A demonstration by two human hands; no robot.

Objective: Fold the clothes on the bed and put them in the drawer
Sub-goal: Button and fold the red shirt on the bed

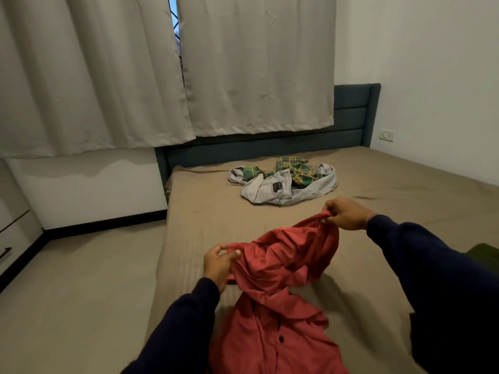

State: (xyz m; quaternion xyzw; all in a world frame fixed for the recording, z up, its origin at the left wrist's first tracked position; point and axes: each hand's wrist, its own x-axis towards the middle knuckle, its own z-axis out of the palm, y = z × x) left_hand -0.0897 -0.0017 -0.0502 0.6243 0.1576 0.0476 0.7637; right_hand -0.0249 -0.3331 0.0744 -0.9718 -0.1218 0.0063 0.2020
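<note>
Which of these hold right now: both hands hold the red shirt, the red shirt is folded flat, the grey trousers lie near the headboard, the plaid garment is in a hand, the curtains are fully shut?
1. Both hands hold the red shirt. True: the left hand and the right hand each grip a bunch of its cloth.
2. The red shirt is folded flat. False: it hangs crumpled between the hands, its buttoned part draped on the bed.
3. The grey trousers lie near the headboard. True.
4. The plaid garment is in a hand. False: it lies tangled with the grey trousers, away from both hands.
5. The curtains are fully shut. False: a narrow gap shows between them.
</note>
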